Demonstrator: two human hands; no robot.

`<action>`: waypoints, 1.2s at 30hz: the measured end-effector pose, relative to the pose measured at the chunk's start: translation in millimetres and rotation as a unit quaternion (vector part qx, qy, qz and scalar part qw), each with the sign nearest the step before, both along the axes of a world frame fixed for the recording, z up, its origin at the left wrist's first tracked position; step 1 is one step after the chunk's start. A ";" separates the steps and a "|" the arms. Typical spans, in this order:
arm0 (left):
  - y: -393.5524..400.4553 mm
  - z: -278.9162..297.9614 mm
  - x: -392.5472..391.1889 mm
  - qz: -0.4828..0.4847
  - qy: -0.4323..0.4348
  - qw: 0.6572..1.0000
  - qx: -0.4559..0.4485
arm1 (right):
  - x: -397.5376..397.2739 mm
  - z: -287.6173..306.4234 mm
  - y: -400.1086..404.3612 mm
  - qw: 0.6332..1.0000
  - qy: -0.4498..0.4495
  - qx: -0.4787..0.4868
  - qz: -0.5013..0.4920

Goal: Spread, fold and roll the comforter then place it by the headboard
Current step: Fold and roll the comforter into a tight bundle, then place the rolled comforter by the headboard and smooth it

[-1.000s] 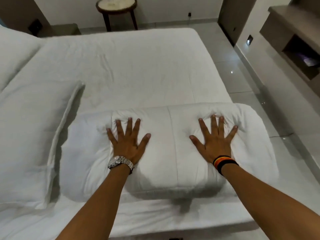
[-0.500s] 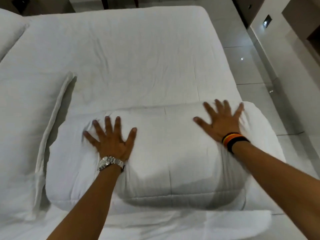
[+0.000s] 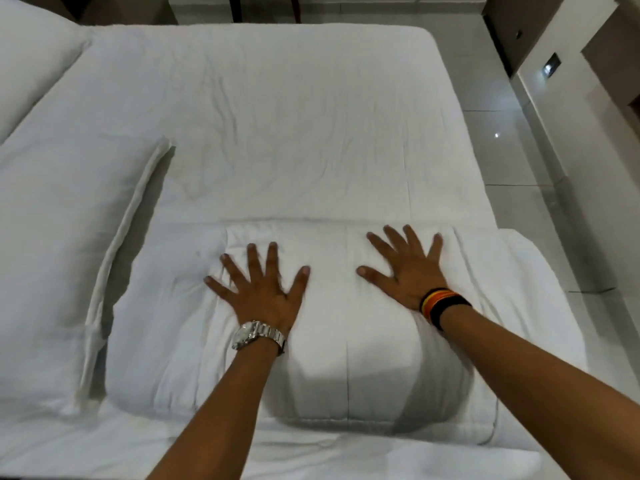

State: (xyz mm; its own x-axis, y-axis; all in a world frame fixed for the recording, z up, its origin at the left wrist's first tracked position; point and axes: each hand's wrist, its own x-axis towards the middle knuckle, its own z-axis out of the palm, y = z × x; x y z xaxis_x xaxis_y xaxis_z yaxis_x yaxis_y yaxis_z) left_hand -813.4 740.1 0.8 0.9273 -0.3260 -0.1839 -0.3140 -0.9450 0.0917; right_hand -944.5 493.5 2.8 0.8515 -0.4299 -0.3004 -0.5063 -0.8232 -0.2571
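Observation:
The white comforter lies folded into a thick bundle across the near part of the bed. Its right end hangs a little past the bed's right edge. My left hand, with a silver watch on the wrist, presses flat on the bundle's top, fingers spread. My right hand, with a striped wristband, presses flat a hand's width to the right, fingers also spread. Neither hand grips the fabric.
A large white pillow lies at the left, beside the comforter. A second pillow sits at the far left corner. Glossy tiled floor runs along the bed's right side, with a wall and dark furniture beyond.
Both hands have slid inward over the comforter toward its middle. The view has shifted, so the bundle sits lower and nearer in frame.

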 end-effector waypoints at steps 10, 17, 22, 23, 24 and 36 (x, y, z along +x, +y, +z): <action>43.3 10.7 -77.2 0.060 -0.020 0.990 -0.128 | 35.0 48.9 -1.9 0.996 0.043 0.084 -0.008; 41.4 -0.2 -181.4 0.301 0.022 0.928 -0.219 | 125.6 45.8 1.3 0.967 0.185 0.173 0.026; -6.4 -5.0 -216.4 0.482 0.040 0.791 -0.375 | 125.8 18.5 -7.5 0.932 0.250 0.261 0.034; -14.7 -3.8 -222.0 0.512 0.047 0.762 -0.394 | 121.2 8.4 -16.2 0.924 0.266 0.275 0.024; -20.1 -0.2 -223.3 0.532 0.053 0.737 -0.413 | 121.0 0.2 -23.2 0.917 0.279 0.284 0.016; -25.0 3.3 -232.0 0.672 0.096 0.472 -0.563 | 93.3 -1.2 -1.2 0.896 0.237 0.375 0.010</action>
State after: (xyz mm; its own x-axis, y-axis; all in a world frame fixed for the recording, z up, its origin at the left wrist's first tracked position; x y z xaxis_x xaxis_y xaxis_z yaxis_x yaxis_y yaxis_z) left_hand -1045.4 715.1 4.1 0.4376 0.5413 -0.7180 0.6147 0.4027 0.6782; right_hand -851.2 492.3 1.6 0.5573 0.0575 -0.8283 -0.6919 -0.5193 -0.5015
